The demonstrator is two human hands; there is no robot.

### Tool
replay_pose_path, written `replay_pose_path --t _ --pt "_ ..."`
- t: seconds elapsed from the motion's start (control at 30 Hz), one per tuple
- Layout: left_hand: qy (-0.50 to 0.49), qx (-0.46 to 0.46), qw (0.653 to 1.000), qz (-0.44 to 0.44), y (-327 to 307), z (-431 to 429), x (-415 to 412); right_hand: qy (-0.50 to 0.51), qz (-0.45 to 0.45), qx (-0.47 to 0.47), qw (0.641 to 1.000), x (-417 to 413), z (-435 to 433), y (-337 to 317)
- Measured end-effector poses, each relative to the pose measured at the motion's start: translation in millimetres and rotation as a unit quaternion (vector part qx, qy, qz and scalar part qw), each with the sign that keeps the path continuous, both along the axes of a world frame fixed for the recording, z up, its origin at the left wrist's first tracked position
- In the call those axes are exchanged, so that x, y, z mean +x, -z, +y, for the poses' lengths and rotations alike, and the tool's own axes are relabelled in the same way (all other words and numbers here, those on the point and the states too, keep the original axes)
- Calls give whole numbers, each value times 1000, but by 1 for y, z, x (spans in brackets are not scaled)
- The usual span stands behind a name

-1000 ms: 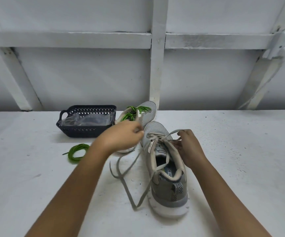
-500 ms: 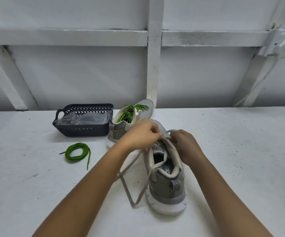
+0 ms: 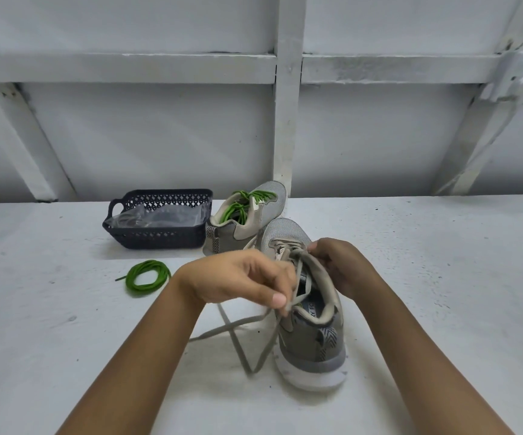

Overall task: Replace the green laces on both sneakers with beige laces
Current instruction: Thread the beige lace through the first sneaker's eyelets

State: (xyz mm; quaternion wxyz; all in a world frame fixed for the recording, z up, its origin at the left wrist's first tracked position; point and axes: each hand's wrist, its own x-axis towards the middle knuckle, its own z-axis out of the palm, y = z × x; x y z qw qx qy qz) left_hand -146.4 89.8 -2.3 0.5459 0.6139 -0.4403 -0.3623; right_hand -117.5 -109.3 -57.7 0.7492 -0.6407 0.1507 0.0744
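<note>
From the head view, a grey mesh sneaker with a white sole and a beige collar (image 3: 313, 343) stands upright on the white worktop (image 3: 65, 340), heel toward the person and toe pointing away. A flat beige lace (image 3: 229, 328) is threaded through its front eyelets, and its loose strands trail off to the left, crossing each other on the worktop. The left hand (image 3: 244, 277) pinches one strand between thumb and fingertips just beside the collar. The right hand (image 3: 345, 268) is curled at the sneaker's right edge, pinching another strand near the upper eyelets. Behind stands a second grey sneaker (image 3: 247, 227), its heel turned left, laced with round bright green laces (image 3: 238, 208). A coiled green lace (image 3: 130, 279) lies on the worktop to the left, near a dark perforated plastic basket (image 3: 160, 240) holding a clear plastic bag (image 3: 160, 215).
</note>
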Motion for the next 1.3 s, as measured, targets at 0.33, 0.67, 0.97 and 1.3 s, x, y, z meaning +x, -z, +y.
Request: replay_pose_path --t 0.33,0.67,0.97,1.3 --pt "66 -1 998 -9 -1 1 -3 20 8 1 1000 7 -3 8" --pt "-120 183 953 -212 -6 -2 -8 21 -1 -4 1000 8 -2 12" --pt "-177 308 885 -301 -4 -3 -11 15 -9 -7 1000 6 -2 12" --pt "-206 278 901 -262 0 0 -10 19 -7 -2 1000 6 -1 12"
